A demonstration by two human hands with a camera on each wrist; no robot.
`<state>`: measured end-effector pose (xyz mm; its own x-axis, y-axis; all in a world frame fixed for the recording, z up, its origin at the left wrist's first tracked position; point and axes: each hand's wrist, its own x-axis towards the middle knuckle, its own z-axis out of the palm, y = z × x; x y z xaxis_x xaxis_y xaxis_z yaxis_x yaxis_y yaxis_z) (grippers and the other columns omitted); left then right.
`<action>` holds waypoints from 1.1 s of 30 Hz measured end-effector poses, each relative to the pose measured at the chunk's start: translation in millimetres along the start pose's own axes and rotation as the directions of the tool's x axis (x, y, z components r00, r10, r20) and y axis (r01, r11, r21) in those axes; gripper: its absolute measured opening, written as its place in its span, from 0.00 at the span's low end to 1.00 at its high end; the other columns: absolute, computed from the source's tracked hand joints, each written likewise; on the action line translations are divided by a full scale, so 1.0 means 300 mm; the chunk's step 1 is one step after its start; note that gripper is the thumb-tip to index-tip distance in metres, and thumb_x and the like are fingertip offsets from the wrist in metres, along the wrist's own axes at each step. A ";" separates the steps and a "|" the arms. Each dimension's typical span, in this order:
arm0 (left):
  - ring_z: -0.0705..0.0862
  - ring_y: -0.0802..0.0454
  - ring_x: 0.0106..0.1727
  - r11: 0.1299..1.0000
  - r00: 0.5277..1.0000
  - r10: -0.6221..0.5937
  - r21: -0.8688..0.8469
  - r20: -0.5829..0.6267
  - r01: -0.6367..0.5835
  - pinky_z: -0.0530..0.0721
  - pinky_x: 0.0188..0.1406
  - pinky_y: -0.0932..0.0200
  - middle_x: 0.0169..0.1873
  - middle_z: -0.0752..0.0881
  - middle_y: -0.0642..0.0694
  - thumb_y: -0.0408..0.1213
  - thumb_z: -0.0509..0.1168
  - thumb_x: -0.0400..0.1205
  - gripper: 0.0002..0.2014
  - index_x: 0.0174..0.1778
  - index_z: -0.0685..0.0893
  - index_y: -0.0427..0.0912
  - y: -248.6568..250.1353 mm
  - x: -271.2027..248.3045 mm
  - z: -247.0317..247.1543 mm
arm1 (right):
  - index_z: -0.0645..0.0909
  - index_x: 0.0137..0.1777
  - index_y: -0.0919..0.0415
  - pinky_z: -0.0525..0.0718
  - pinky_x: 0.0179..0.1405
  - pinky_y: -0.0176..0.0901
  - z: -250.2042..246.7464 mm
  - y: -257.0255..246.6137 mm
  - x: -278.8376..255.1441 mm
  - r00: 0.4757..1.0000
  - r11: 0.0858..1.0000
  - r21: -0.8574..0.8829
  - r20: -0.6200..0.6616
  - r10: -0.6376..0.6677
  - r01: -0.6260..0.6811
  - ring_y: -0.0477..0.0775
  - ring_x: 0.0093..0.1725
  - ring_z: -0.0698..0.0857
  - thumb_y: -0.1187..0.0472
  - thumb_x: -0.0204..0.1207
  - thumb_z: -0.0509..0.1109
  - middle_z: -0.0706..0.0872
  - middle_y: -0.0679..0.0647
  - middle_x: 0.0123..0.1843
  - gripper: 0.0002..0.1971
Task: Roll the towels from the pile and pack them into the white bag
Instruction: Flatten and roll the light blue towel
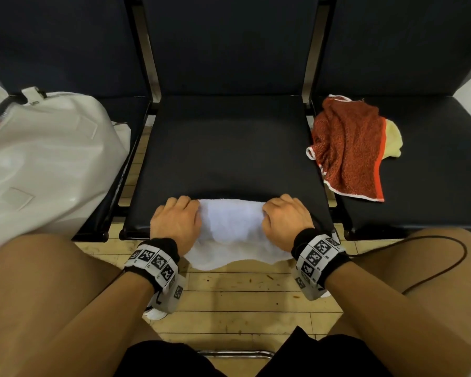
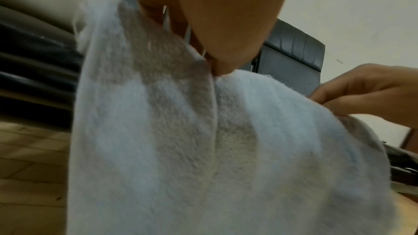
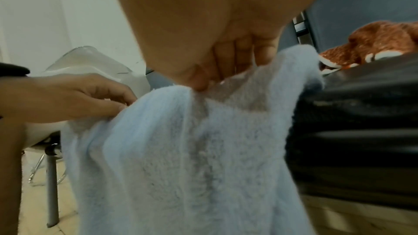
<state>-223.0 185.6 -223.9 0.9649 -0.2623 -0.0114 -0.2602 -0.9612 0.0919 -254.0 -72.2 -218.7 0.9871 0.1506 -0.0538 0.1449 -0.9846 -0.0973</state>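
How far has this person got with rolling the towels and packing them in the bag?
Nothing is visibly packed; the white bag's inside is hidden. In hand: both hands, left hand and right hand, grip the pale blue towel at the seat edge, barely rolled. Left: the red towel and yellow towel.

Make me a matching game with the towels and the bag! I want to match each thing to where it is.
Things:
1. light blue towel
2. red towel
3. yellow towel
4. white bag

Places:
A. on the left seat
B. peeking out from under another towel
C. on top of the pile, right seat
D. front edge of the middle seat, held by both hands

Pairs: 1-D, 2-C, 3-B, 4-A
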 end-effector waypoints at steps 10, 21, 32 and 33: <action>0.67 0.46 0.75 0.992 0.995 -0.034 0.127 0.092 0.022 0.55 0.81 0.43 0.72 0.73 0.50 0.37 0.57 0.83 0.23 0.75 0.74 0.51 -0.006 0.007 0.011 | 0.72 0.75 0.55 0.69 0.74 0.50 0.015 0.008 0.005 0.995 0.997 0.069 0.102 0.012 -0.019 0.57 0.68 0.75 0.59 0.82 0.55 0.80 0.53 0.68 0.21; 0.79 0.47 0.61 0.997 0.995 -0.074 0.018 0.061 0.073 0.65 0.71 0.43 0.59 0.82 0.50 0.41 0.60 0.81 0.19 0.69 0.76 0.52 -0.022 0.023 -0.002 | 0.70 0.56 0.51 0.74 0.43 0.48 0.002 0.030 -0.005 0.998 0.977 0.208 0.002 0.056 -0.055 0.56 0.42 0.80 0.57 0.79 0.61 0.78 0.48 0.46 0.07; 0.75 0.44 0.68 0.999 0.999 0.004 -0.041 0.050 -0.002 0.75 0.68 0.45 0.70 0.77 0.47 0.53 0.59 0.84 0.22 0.72 0.76 0.48 -0.001 0.002 0.014 | 0.81 0.68 0.58 0.74 0.67 0.51 0.039 0.009 -0.011 0.999 0.993 0.111 -0.040 -0.025 0.029 0.56 0.64 0.77 0.54 0.79 0.62 0.82 0.52 0.66 0.19; 0.74 0.44 0.68 1.000 0.998 0.006 -0.027 0.057 -0.005 0.74 0.68 0.44 0.70 0.77 0.48 0.55 0.59 0.83 0.23 0.72 0.75 0.49 -0.002 0.005 0.016 | 0.78 0.70 0.56 0.72 0.69 0.51 0.038 0.010 -0.015 0.999 0.995 0.100 -0.028 -0.020 0.023 0.56 0.66 0.76 0.50 0.79 0.61 0.81 0.51 0.68 0.22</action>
<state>-221.7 185.5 -228.7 0.9598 -0.2727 -0.0674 -0.2636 -0.9573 0.1191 -258.7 -74.9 -230.1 0.9855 0.1681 -0.0239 0.1601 -0.9671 -0.1975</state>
